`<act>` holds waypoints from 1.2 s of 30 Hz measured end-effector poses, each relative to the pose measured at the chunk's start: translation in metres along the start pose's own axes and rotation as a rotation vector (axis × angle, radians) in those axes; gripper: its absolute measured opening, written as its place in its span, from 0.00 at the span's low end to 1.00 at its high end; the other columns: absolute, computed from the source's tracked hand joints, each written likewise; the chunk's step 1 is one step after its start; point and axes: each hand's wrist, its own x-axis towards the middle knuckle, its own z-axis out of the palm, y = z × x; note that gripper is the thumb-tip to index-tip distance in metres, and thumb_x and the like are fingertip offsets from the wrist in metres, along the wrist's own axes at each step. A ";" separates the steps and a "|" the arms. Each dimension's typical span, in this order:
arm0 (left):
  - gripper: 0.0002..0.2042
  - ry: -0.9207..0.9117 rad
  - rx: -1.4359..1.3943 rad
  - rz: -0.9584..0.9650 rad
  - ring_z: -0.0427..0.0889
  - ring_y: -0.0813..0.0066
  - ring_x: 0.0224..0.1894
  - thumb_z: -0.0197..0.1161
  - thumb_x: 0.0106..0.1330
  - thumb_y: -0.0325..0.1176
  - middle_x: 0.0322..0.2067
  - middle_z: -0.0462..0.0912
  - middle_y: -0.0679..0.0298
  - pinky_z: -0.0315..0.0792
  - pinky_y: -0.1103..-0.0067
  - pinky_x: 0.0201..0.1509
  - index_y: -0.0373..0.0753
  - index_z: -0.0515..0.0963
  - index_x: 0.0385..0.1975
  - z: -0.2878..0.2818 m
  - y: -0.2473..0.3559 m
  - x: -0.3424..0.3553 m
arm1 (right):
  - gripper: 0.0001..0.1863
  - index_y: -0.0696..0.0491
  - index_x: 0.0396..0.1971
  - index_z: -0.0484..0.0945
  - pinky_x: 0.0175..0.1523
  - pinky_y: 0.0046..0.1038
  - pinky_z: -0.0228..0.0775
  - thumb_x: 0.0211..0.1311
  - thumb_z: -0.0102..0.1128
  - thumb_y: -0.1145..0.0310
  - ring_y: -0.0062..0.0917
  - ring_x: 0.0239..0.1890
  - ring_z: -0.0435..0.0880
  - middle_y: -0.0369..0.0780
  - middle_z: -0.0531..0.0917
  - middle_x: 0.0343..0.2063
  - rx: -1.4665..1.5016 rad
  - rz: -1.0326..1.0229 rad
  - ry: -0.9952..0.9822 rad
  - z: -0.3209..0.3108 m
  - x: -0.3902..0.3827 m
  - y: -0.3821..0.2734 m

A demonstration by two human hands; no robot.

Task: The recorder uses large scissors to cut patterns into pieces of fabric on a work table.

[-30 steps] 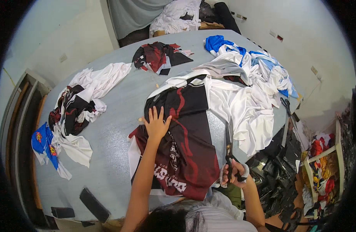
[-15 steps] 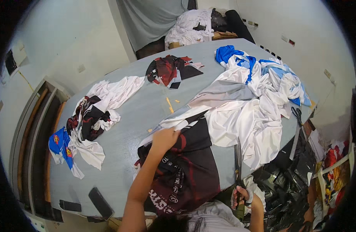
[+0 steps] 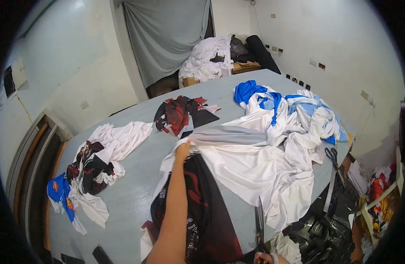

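My left hand (image 3: 183,150) stretches forward over the table, its fingers closed on the edge of a long white cloth (image 3: 251,165) where it meets a black and dark-red printed fabric piece (image 3: 211,211). The cloth is drawn up into folds at my grip, and the printed piece lies below it toward me. Low in the view, my right hand (image 3: 264,258) is closed round the handles of large dark scissors (image 3: 259,222). Their blades point away from me, just beside the hanging white folds. The lower part of my right hand is cut off by the picture's edge.
Blue and white fabric (image 3: 273,101) is heaped at the far right. Dark red and black scraps (image 3: 178,114) lie at the far middle, with a mixed pile (image 3: 94,165) left. A second pair of scissors (image 3: 332,156) rests at the right edge, above black plastic bags (image 3: 323,237).
My left hand has moved forward, pulling the white cloth's edge away from me over the printed piece. The scissors stay in my right hand. The whole view has tilted upward.
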 end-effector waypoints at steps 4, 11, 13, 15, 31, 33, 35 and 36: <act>0.28 -0.254 0.314 -0.305 0.73 0.53 0.42 0.37 0.63 0.54 0.34 0.76 0.48 0.61 0.54 0.42 0.33 0.76 0.34 -0.042 -0.009 0.012 | 0.20 0.55 0.30 0.71 0.20 0.20 0.57 0.61 0.46 0.51 0.18 0.13 0.67 0.36 0.74 0.14 -0.140 0.075 -0.111 -0.006 0.013 -0.011; 0.29 -0.308 0.528 0.380 0.58 0.60 0.61 0.47 0.59 0.55 0.58 0.61 0.56 0.52 0.54 0.60 0.44 0.63 0.56 0.012 0.084 -0.089 | 0.21 0.53 0.21 0.74 0.19 0.23 0.56 0.61 0.44 0.51 0.19 0.13 0.67 0.35 0.73 0.12 -0.443 -0.082 -0.325 -0.025 0.023 -0.006; 0.34 -0.326 0.461 0.294 0.46 0.48 0.65 0.44 0.57 0.62 0.64 0.47 0.56 0.38 0.45 0.61 0.52 0.53 0.63 0.042 0.120 -0.126 | 0.21 0.53 0.22 0.75 0.19 0.23 0.56 0.61 0.44 0.51 0.20 0.14 0.68 0.35 0.73 0.12 -0.428 -0.146 -0.312 -0.024 0.017 -0.009; 0.36 -0.338 0.424 0.349 0.43 0.40 0.64 0.43 0.55 0.65 0.65 0.45 0.57 0.34 0.41 0.58 0.56 0.52 0.63 0.060 0.152 -0.136 | 0.20 0.53 0.23 0.75 0.20 0.23 0.57 0.61 0.45 0.52 0.20 0.14 0.68 0.35 0.73 0.13 -0.365 -0.117 -0.240 -0.023 0.006 -0.014; 0.34 -0.130 0.346 0.677 0.51 0.57 0.64 0.51 0.56 0.57 0.62 0.54 0.57 0.43 0.54 0.63 0.42 0.59 0.59 -0.010 0.114 -0.215 | 0.23 0.59 0.32 0.69 0.30 0.24 0.67 0.56 0.55 0.50 0.24 0.22 0.76 0.38 0.74 0.17 -0.312 -0.289 -0.198 -0.015 -0.058 -0.063; 0.36 -0.207 0.364 0.661 0.51 0.57 0.64 0.50 0.56 0.59 0.62 0.53 0.57 0.42 0.53 0.63 0.42 0.58 0.60 -0.020 0.112 -0.246 | 0.20 0.59 0.31 0.72 0.27 0.21 0.65 0.53 0.60 0.55 0.19 0.21 0.74 0.36 0.75 0.19 -0.234 -0.144 -0.217 -0.012 -0.047 -0.059; 0.38 -0.296 0.334 0.653 0.49 0.56 0.65 0.49 0.55 0.62 0.63 0.52 0.57 0.39 0.50 0.62 0.42 0.57 0.60 -0.026 0.117 -0.270 | 0.17 0.60 0.31 0.73 0.27 0.20 0.64 0.50 0.65 0.62 0.17 0.22 0.72 0.35 0.74 0.20 -0.366 -0.052 -0.147 -0.009 -0.033 -0.054; 0.38 -0.314 0.338 0.631 0.49 0.56 0.65 0.49 0.55 0.62 0.63 0.52 0.57 0.39 0.50 0.62 0.42 0.57 0.60 -0.028 0.121 -0.282 | 0.17 0.60 0.31 0.73 0.27 0.20 0.64 0.50 0.65 0.62 0.17 0.22 0.72 0.35 0.74 0.20 -0.368 -0.044 -0.148 -0.007 -0.027 -0.048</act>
